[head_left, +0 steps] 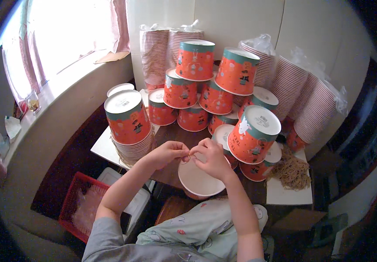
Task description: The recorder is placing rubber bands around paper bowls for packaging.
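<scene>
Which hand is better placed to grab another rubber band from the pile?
Right, probably. The rubber band pile lies on the person's right, nearer the right hand. The left hand would have to cross over the open paper tub.

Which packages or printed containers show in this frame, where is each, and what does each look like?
Printed paper tubs: upside down, piled on the table centre; round, orange-red, teal bands, white bases.
Sleeved tub stacks: along the back wall; white with red rims, in clear plastic.
Open tub: below both hands; white inside.
Rubber bands: tan heap, right.
</scene>
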The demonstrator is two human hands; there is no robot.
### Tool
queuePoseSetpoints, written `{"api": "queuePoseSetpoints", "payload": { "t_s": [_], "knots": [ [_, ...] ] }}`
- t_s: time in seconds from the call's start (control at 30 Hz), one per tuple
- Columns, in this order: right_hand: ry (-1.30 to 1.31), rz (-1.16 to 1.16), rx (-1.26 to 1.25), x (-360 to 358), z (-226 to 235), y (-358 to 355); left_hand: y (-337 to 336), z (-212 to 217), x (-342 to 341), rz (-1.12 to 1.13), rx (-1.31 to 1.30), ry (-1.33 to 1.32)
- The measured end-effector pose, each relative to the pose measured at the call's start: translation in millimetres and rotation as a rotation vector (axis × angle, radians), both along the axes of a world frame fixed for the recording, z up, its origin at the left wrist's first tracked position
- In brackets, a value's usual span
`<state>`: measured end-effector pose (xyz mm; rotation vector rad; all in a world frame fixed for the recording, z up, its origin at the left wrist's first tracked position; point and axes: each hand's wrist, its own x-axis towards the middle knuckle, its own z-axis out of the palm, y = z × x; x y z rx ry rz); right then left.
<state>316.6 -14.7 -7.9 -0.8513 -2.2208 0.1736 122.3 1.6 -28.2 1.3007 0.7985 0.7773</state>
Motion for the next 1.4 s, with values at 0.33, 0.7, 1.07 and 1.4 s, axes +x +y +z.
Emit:
{"api": "queuePoseSetpoints", "payload": {
  "t_s": [0.33,0.7,1.07,1.4],
  "knots": [
    [-0.036,-0.021,0.251,-1.7,-4.6,3.4,3.3,-2.7,-4.2,-0.085,-0.120,-0.077],
    [0.003,-0.101,0.030,-4.7,7.6,-8.7,2.5,-2.2,-8.1,-0.023,-0.157,-0.054],
    [0.031,0.191,-0.212,-28.6,-12.5,-15.3,-2.8,0.5,-12.7,0.006,0.133,0.181],
    [0.161,0.024,-0.579,-28.5,-21.4,-1.5,-7.4,-1.5,-6.2,0.059,0.485,0.395]
  ]
}}
